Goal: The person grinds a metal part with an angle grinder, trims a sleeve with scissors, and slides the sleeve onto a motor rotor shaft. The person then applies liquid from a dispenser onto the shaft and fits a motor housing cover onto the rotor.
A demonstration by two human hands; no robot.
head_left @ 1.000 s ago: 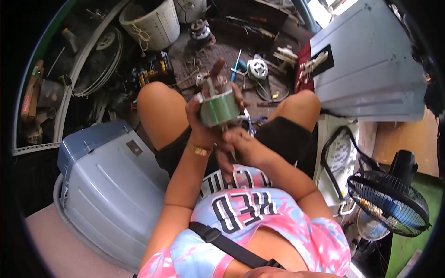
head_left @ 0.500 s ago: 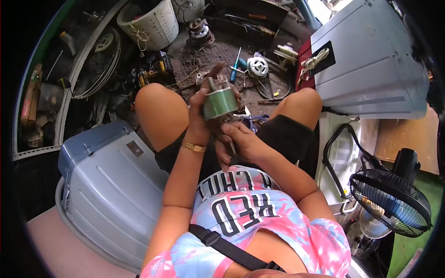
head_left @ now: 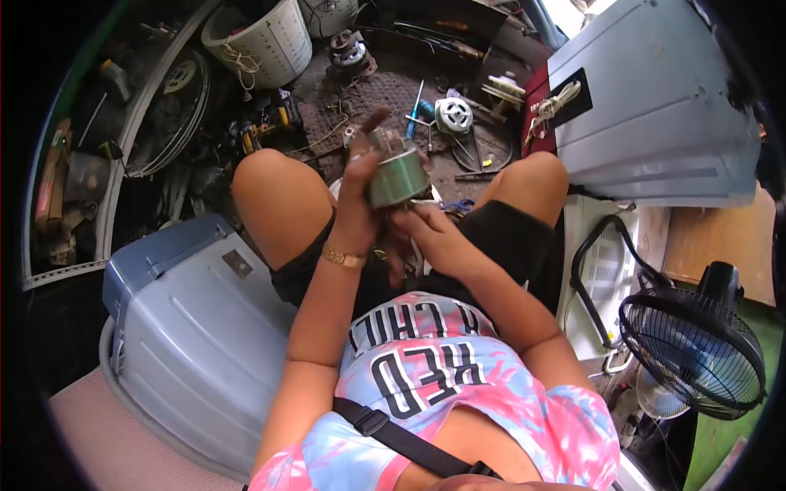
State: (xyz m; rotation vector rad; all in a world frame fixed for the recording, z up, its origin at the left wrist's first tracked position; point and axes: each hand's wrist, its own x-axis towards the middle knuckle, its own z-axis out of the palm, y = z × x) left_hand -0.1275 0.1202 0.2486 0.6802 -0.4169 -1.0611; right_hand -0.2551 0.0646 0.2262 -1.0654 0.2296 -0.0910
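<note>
My left hand is wrapped round the side of a green metal cylinder with a metal shaft and posts on its upper end. It is held tilted above my lap, between my knees. A gold band circles my left wrist. Just under the cylinder's lower end, my right hand is closed, its thumb and fingers pinched together. What lies in that pinch is hidden and blurred. Dark stains cover the fingers. Beyond my hands, a blue-handled tool shows on the floor.
Ahead on the floor are a white round motor part, a blue screwdriver, a yellow-black drill and a white basket. A grey plastic casing stands left. At right are a large grey panel and a black fan.
The green cylinder has shifted slightly right and tilted differently in my left hand. My right hand has moved a little right and stays beneath it.
</note>
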